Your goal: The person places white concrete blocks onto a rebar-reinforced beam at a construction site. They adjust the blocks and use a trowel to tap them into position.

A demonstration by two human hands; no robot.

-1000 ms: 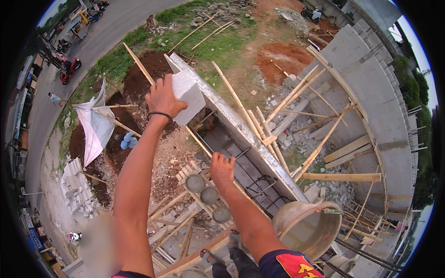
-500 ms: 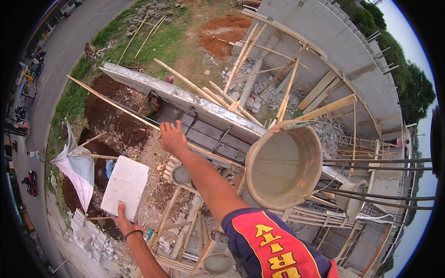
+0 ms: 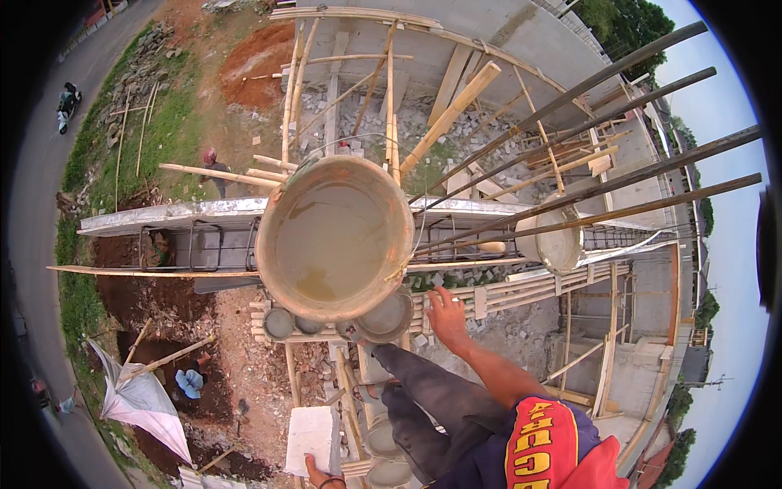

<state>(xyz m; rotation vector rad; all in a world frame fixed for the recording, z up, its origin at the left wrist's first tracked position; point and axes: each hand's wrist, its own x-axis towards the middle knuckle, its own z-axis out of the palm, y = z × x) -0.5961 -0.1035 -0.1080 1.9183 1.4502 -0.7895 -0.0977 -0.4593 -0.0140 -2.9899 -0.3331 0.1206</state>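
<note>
My left hand is closed around the lower edge of a pale, flat-sided building block at the bottom of the view. My right hand, a ring on one finger, hangs over the bamboo scaffold with its fingers apart and nothing in them. Left of it stands a big round tub of murky grey water. A smaller bucket of grey mortar is tucked partly under the tub's lower right side, nearest to my right hand.
A rebar-filled channel runs across between a block wall and a board. Long steel rods slant up to the right. Bamboo poles form the scaffold beside my legs. People work far below; another pail stands right.
The view has swung to the right. My right hand has left the channel's board and is now right of the tub. My left hand still holds the block, now lower in view.
</note>
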